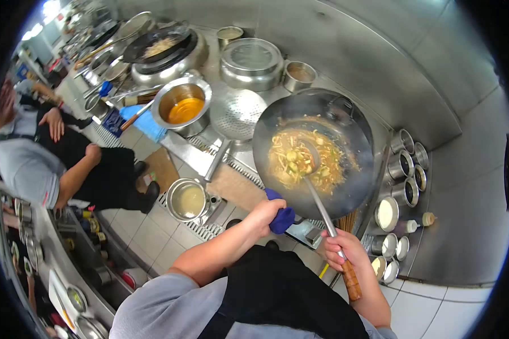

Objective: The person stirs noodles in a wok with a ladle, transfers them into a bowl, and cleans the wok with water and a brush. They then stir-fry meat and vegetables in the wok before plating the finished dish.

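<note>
A large dark wok (350, 198) sits in front of me with noodle-like strips and vegetable pieces (291, 161) in a brown sauce. My left hand (267, 214) is closed on a folded blue cloth (281, 220) at the wok's near edge; the cloth hides what lies under it. My right hand (344, 248) grips a long ladle (320, 206) by its lower shaft, just above the wooden end. The ladle's bowl rests among the food inside the wok.
Left of the wok are a perforated skimmer (237, 114) and a pot of orange liquid (184, 124). A pot of pale liquid (186, 201) stands nearer. Several seasoning containers (387, 214) line the right. At the left stands another person (34, 164).
</note>
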Tool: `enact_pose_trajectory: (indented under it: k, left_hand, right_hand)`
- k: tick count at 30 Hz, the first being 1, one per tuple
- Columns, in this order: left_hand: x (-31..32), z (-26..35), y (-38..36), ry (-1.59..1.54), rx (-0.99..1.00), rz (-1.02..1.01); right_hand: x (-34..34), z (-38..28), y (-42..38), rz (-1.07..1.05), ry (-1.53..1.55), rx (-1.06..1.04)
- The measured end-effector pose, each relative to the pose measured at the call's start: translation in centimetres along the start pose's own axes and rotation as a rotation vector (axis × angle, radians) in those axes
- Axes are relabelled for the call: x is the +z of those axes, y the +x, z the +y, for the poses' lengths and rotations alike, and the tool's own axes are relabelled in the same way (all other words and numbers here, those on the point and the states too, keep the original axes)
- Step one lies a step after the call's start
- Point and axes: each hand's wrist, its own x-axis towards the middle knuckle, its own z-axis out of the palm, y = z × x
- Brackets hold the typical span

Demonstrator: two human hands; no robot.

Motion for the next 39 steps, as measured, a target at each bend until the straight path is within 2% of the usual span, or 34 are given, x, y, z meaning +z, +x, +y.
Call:
enact_pose_trajectory:
  k: [3, 5, 7, 9, 12, 13, 16, 17, 19, 21, 25, 27, 30, 33, 39]
  left_hand:
    - [-0.1, -1.4, -2.6, -0.036, 0.048, 0.074]
    - [0.0, -2.7, -5.5, -0.098, -0.002, -0.006]
    - [0.6, -4.5, -7.9, -0.153, 0.064, 0.026]
    - [0.7, -7.3, -8.8, -0.311, 0.117, 0.085]
    - [-0.8, -11.2, -10.8, -0.432, 0.213, -0.021]
    - [1.0, -12.0, -11.9, -0.517, 0.239, 0.100]
    - [2.1, -14.7, -14.0, -0.570, 0.258, 0.238]
    - [1.3, -16.2, -13.2, -0.548, 0.310, 0.189]
    - [2.4, -16.5, -14.6, -0.549, 0.404, 0.292]
    - [-0.2, -17.5, -15.2, -0.684, 0.512, 0.253]
    - [-2.6, -20.7, -18.2, -0.860, 0.584, 0.364]
    - [-3.8, -22.9, -19.1, -0.903, 0.631, 0.375]
    - [-4.9, -25.0, -22.7, -0.969, 0.690, 0.488]
    - [-7.1, -27.6, -25.4, -1.011, 0.783, 0.495]
    - [-9.5, -29.4, -32.2, -1.142, 0.903, 0.633]
  right_hand:
    - [-1.2, 0.2, -2.0, -0.069, -0.027, 0.044]
    - [-2.4, -0.2, -3.1, -0.110, -0.124, 0.099]
    - [-4.0, -0.5, -3.8, -0.156, -0.237, 0.159]
    - [-6.1, -0.6, -3.2, -0.294, -0.281, 0.229]
    - [-5.9, -0.3, -3.6, -0.368, -0.399, 0.276]
    - [-5.9, -1.2, -4.4, -0.387, -0.429, 0.298]
    - [-5.9, -2.0, -4.3, -0.486, -0.510, 0.442]
    - [-6.1, -2.5, -3.7, -0.508, -0.540, 0.482]
    - [-4.1, -3.6, -1.2, -0.586, -0.599, 0.517]
    - [-2.0, -2.8, -0.5, -0.559, -0.693, 0.564]
    - [1.1, 0.1, 2.1, -0.687, -0.787, 0.639]
    - [3.3, 1.5, 2.1, -0.776, -0.773, 0.745]
    - [7.0, 4.6, 2.6, -0.852, -0.870, 0.811]
    - [10.8, 8.2, 2.8, -0.916, -0.968, 0.863]
    - [18.6, 15.0, 1.7, -1.014, -1.093, 0.941]
